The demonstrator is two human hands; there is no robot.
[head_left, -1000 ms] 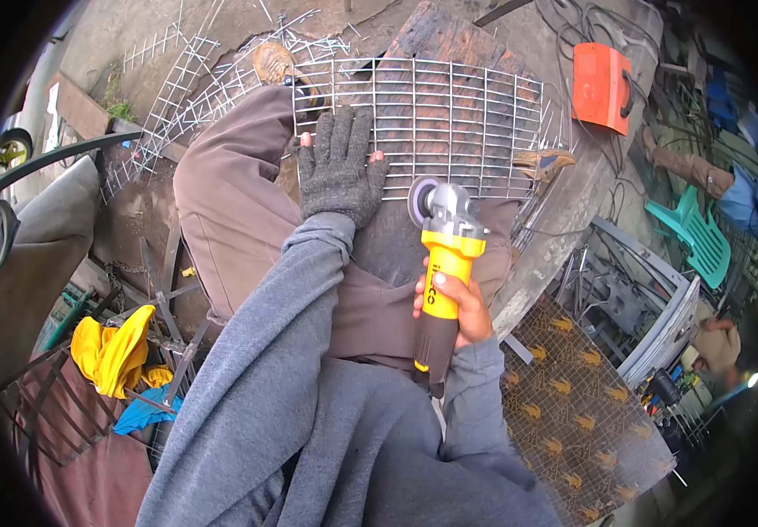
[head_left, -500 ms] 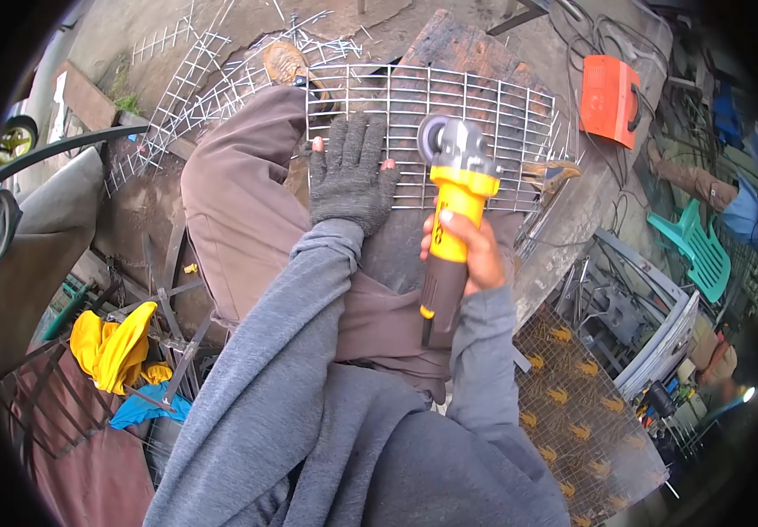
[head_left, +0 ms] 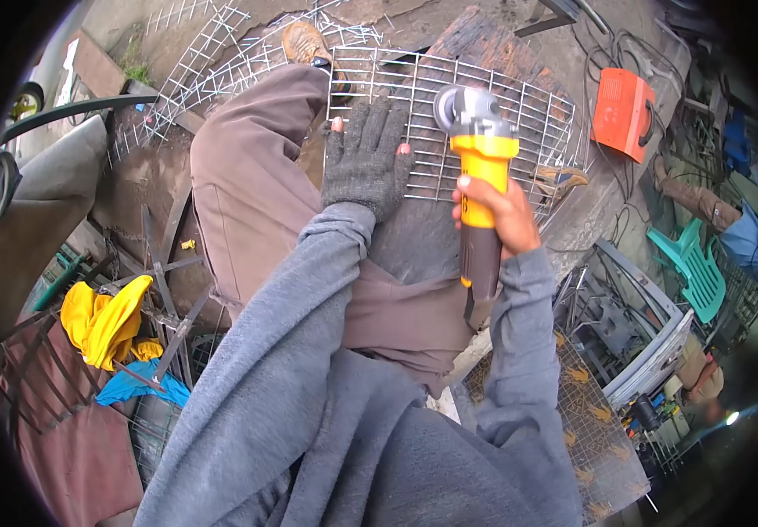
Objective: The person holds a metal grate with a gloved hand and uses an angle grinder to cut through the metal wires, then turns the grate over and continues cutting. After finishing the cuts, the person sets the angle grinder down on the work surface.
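Observation:
My left hand (head_left: 366,162), in a dark grey knit glove with some bare fingertips, lies flat with its fingers stretched over the left part of a wire mesh panel (head_left: 537,119). Bare and wrapped round the yellow body of an angle grinder (head_left: 484,171), my right hand (head_left: 512,211) holds the tool over the middle of the mesh. The grinder's grey head and disc point away from me, overlapping the wires in this view. Under the mesh, a worn wooden board (head_left: 484,44) shows at the far side.
Cut mesh strips (head_left: 199,66) and loose wire pieces litter the ground at the far left. An orange metal box (head_left: 620,114) with a handle stands at the right among cables. A green plastic chair (head_left: 693,263) lies further right. Yellow cloth (head_left: 102,321) hangs over metal frames at left.
My right hand has moved the grinder a little to the right and away from me. The left hand stays flat on the mesh, while the whole view has shifted slightly.

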